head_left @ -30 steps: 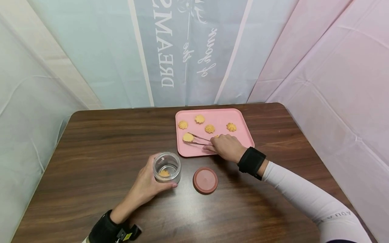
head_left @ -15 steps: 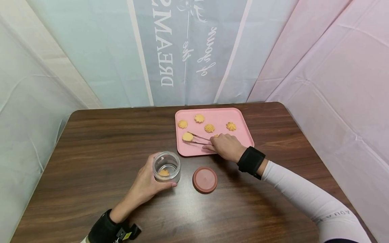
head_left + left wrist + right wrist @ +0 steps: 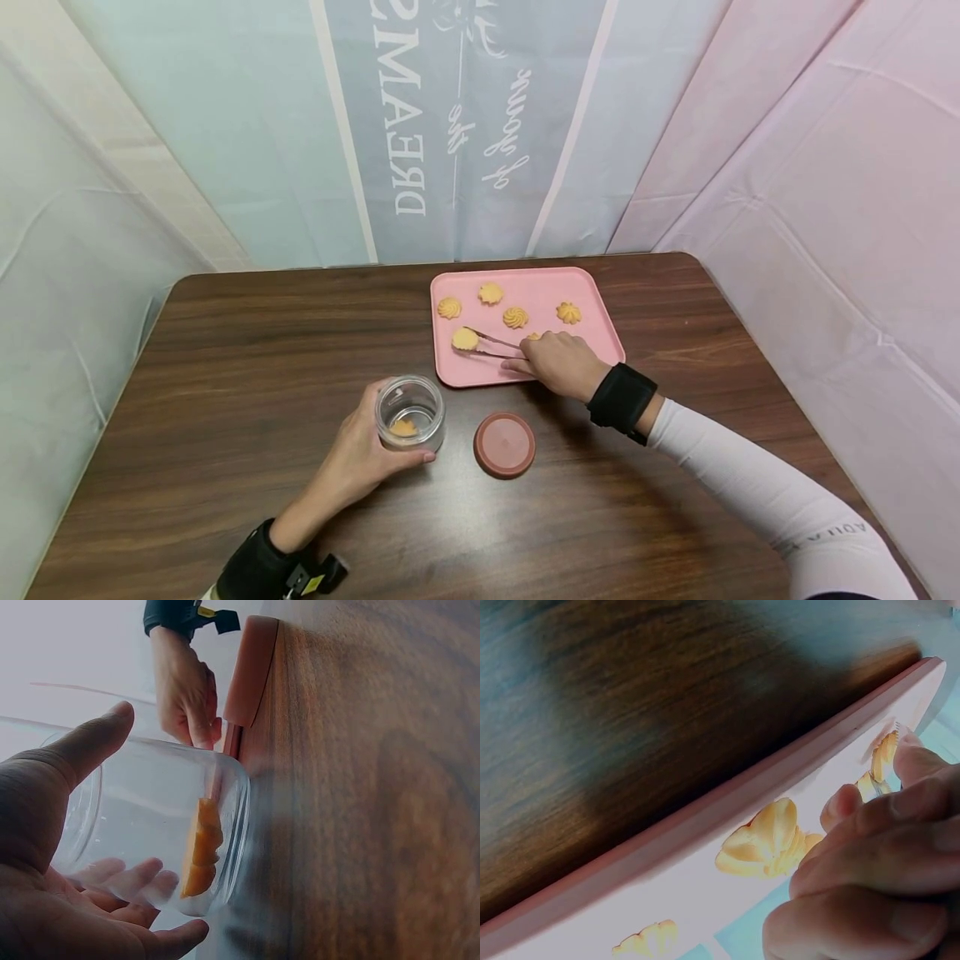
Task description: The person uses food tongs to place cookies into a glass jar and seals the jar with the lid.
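Your right hand (image 3: 558,363) pinches the tongs (image 3: 491,345), long axis pointing left from your fingers, tips around a cookie (image 3: 464,338). Your left hand (image 3: 358,454) grips the upright jar (image 3: 409,412).

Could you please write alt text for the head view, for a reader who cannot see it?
A right hand holds tongs around a cookie on a pink tray, while the left hand grips a glass jar with one cookie inside. A round lid lies on the table beside the jar.

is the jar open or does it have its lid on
Open: the jar, held by the left hand, shows a bare mouth; its lid lies beside it.
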`<state>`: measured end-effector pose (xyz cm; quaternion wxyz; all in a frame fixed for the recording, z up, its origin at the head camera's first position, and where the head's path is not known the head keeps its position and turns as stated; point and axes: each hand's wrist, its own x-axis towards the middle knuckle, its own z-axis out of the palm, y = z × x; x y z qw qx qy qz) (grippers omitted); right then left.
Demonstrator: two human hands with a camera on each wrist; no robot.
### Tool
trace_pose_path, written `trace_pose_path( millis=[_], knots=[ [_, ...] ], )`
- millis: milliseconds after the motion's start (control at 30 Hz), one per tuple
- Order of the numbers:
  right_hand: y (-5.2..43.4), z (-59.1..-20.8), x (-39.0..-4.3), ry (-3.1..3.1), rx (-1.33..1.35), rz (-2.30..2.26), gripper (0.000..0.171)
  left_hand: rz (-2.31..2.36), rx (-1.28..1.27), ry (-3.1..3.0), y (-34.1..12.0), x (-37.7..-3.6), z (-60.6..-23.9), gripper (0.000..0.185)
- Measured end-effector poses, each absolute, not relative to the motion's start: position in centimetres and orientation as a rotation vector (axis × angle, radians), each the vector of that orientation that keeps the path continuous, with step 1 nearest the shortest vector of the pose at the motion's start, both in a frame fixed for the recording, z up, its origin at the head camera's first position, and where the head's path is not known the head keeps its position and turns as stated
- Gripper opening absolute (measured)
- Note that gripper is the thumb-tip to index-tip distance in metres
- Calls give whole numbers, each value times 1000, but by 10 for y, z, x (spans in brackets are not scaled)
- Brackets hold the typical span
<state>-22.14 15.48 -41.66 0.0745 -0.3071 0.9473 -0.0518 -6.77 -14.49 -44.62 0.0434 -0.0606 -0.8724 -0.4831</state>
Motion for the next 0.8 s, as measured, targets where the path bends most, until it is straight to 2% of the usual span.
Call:
trace_pose_path(
  millis=[800],
  knots=[
    [158, -405, -220, 2871, -991, -132, 45, -1478, -200, -2656, -145, -67, -446, 101]
  ],
)
